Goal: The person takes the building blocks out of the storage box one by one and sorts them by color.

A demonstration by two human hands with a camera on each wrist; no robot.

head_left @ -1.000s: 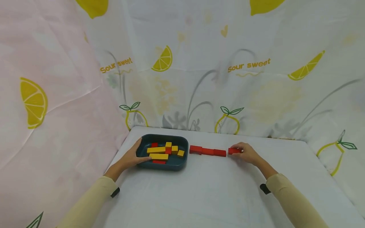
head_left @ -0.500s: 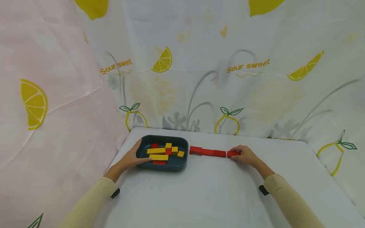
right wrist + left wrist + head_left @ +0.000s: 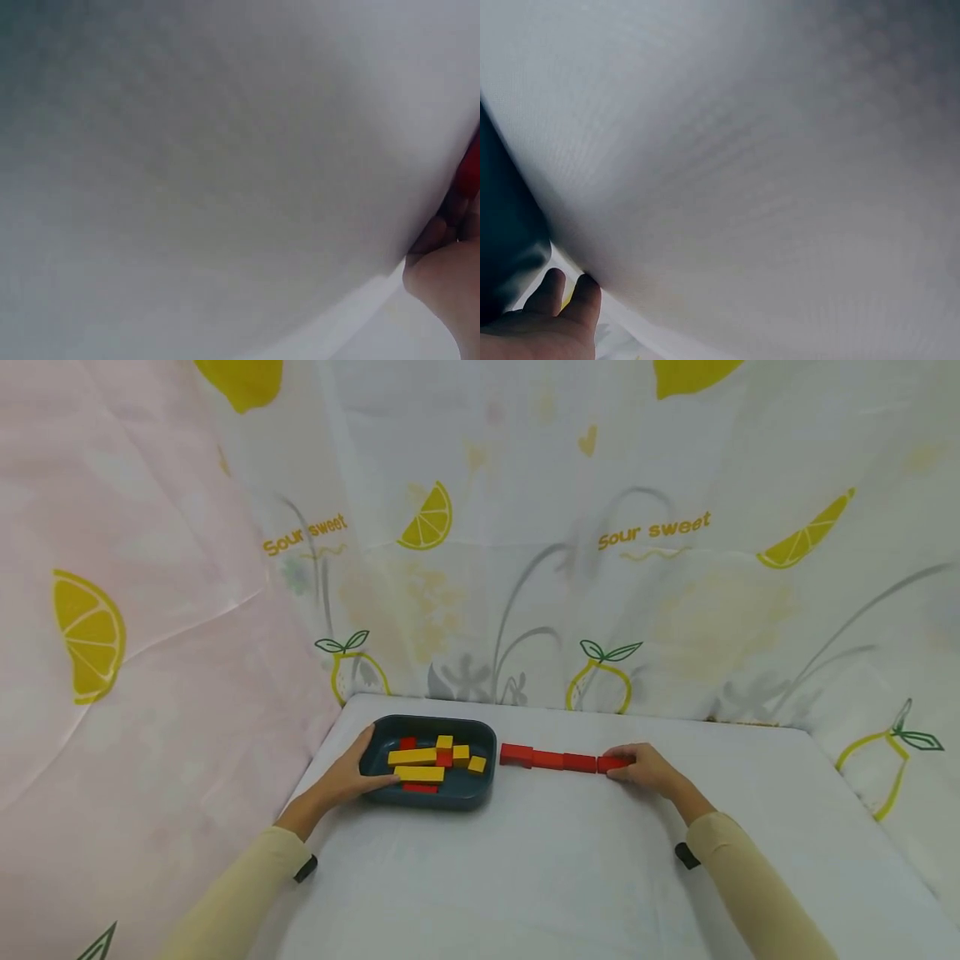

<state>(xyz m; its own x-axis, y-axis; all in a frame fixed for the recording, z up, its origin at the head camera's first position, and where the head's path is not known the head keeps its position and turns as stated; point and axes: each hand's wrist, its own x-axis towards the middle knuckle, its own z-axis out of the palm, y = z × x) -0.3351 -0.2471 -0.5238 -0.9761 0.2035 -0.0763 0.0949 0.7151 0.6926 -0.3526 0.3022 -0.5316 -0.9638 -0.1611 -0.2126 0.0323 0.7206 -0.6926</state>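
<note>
The red block [image 3: 613,764] sits at the right end of the row of red blocks [image 3: 547,758], touching or nearly touching the last one; the right hand [image 3: 647,767] has its fingers curled over it, pinching it against the white table [image 3: 570,868]. To finish this placement well, I would judge that the block should be slid flush to the end of the row and squared with it, with light pressure so the three blocks already set do not shift, and the fingers lifted straight off.

The block is small, bright red and rectangular, like the others in the row, which lie end to end just right of the tray [image 3: 480,789].

The left hand [image 3: 348,777] grips the tray's left rim, thumb over the edge and fingers curled along the near side. The tray is dark blue-green with rounded corners and holds yellow blocks [image 3: 420,764] with a few red ones among them. The wrist views show little beyond blurred white cloth and fingertips. Behind the tray hangs a curtain [image 3: 652,535] printed with lemons.
</note>
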